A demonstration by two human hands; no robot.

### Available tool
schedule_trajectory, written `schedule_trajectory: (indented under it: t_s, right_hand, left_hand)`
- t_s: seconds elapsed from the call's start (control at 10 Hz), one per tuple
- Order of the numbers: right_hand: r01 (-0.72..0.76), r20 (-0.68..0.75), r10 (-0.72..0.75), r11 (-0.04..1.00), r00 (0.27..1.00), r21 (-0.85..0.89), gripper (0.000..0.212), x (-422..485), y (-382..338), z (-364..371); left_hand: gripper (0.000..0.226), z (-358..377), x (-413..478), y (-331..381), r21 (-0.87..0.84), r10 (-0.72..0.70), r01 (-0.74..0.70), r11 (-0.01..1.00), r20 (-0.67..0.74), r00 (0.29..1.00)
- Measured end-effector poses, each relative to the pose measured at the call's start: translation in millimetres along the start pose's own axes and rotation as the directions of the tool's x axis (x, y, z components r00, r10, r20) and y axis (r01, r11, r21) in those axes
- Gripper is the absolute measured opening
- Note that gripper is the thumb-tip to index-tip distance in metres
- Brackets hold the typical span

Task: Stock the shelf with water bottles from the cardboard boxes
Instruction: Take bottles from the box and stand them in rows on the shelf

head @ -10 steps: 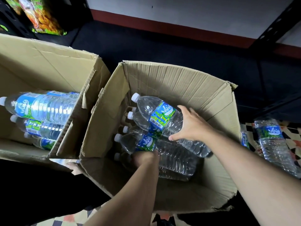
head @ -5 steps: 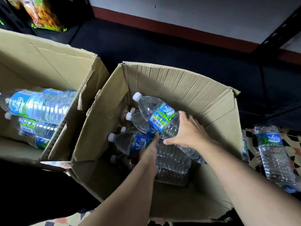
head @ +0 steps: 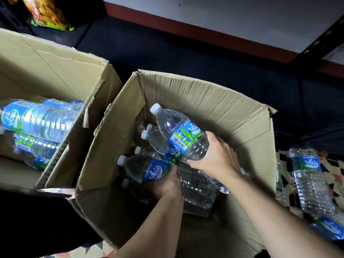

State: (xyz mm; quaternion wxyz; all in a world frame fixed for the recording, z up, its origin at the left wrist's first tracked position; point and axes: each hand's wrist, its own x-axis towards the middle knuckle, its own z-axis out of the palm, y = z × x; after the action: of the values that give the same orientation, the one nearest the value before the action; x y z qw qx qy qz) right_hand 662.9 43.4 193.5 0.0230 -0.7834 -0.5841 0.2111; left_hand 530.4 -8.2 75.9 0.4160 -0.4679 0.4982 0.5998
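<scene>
Inside the open cardboard box [head: 204, 101], my right hand [head: 216, 157] wraps the ribbed waist of the top water bottle [head: 178, 135] while my left hand [head: 165, 183] closes round a second bottle [head: 147, 170] below, both seemingly full, heavy, slick, best gripped mid-body

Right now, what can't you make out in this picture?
All in the head view.
Bottle count in the right box: upper bottle and lower bottle cover the rest.
Left hand: fingertips under the lower bottle it grips.
Left box bottles: cut off by the left edge.
Snack bag: cut off by the top edge.
</scene>
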Motion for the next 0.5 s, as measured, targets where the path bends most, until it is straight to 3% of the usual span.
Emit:
schedule_trajectory:
  t_s: [0.1, 0.2, 0.3, 0.5]
  right_hand:
    - [-0.052, -0.029, 0.055, 0.993, 0.998, 0.106, 0.081, -11, -2, -5]
    - [-0.081, -0.055, 0.092, 0.982, 0.994, 0.172, 0.079, -18, -3, -12]
    - [-0.107, -0.122, 0.146, 0.954, 0.982, 0.282, 0.084, -36, -5, -28]
    - [-0.097, -0.245, 0.250, 0.859, 0.937, 0.502, 0.095, -72, -14, -61]
  left_hand:
    - [0.088, 10, -51, 2, 0.829, 0.238, -0.509, 0.230, 0.460, 0.856]
    - [0.092, 8, -73, 10, 0.822, 0.303, -0.570, 0.017, 0.539, 0.786]
    - [0.097, 19, -109, 29, 0.623, 0.286, -0.767, -0.153, 0.771, 0.570]
    - [0.068, 35, -156, 69, 0.290, 0.162, -0.947, -0.141, 0.950, 0.267]
